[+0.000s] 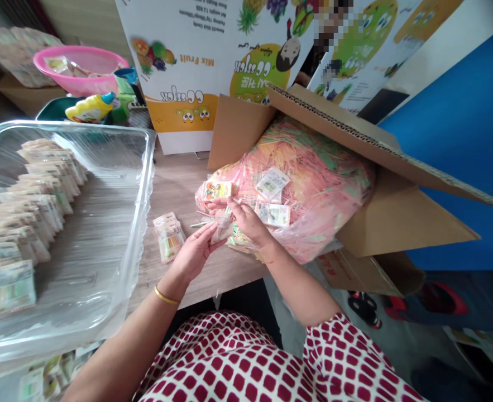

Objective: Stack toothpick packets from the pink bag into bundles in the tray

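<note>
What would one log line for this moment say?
left hand: holds small clear packet | right hand: holds it too | near: pink bag in cardboard box, filled packets on table

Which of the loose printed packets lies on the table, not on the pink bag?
The printed packet flat on the wooden table, beside the left hand; the other three rest on the pink bag. Left and right hand pinch a clear packet.

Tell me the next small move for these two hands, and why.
Probably lay the small packet on the pile of packets beside the left hand. That hand and the right hand both pinch it above the table, and that pile of similar packets lies close by. Whether it is full yet is too blurred to tell.
</note>
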`<act>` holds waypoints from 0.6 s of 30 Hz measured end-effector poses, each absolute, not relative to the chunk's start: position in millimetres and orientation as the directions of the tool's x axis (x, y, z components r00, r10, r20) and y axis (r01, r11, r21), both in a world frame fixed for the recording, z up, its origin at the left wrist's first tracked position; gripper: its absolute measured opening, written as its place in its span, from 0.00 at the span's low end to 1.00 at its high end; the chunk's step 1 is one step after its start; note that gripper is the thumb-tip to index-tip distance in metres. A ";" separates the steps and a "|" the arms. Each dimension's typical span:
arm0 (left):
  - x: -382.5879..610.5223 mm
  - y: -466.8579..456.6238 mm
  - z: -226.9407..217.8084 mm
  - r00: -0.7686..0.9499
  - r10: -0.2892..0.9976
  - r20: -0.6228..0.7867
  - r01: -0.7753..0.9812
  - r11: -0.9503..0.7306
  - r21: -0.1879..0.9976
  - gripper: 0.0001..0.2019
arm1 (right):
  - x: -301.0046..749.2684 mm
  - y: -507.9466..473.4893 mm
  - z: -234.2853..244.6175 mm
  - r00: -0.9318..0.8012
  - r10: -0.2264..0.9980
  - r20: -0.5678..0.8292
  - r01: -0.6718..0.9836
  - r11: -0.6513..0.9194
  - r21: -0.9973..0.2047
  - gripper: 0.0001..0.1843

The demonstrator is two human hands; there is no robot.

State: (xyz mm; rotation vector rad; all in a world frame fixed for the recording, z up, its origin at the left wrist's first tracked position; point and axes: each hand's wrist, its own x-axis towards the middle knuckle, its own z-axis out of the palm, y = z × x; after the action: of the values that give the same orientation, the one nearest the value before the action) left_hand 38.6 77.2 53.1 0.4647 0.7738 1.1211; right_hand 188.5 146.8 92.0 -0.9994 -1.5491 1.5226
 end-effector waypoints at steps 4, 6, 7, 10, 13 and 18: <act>39.8 79.0 52.9 0.225 0.926 -0.302 -0.603 0.376 0.704 0.13 | 188.7 148.5 96.0 -0.443 0.896 -0.016 0.106 0.035 -0.994 0.34; 38.2 80.3 51.7 0.232 0.921 -0.312 -0.590 0.389 0.707 0.15 | 191.7 151.1 96.6 -0.432 0.901 -0.021 0.082 0.016 -0.997 0.35; 37.3 80.8 51.1 0.241 0.916 -0.320 -0.586 0.400 0.704 0.16 | 193.6 152.4 96.9 -0.420 0.908 -0.016 0.060 0.010 -0.998 0.35; 35.9 81.6 50.2 0.253 0.908 -0.333 -0.591 0.418 0.690 0.17 | 197.2 154.3 99.3 -0.426 0.905 0.004 0.041 0.024 -0.999 0.33; 37.6 81.0 50.6 0.230 0.924 -0.306 -0.609 0.382 0.695 0.16 | 196.0 152.7 102.9 -0.503 0.864 -0.015 0.124 0.054 -0.991 0.35; 38.2 79.3 49.6 0.274 0.913 -0.303 -0.581 0.408 0.704 0.14 | 198.4 159.6 99.5 -0.385 0.921 -0.053 0.058 -0.033 -0.998 0.36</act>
State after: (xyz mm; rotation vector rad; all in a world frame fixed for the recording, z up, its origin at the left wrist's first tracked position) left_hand 38.2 79.3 49.6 0.5143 0.7623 1.0660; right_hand 198.4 159.6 99.5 -1.0654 -1.5154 1.5077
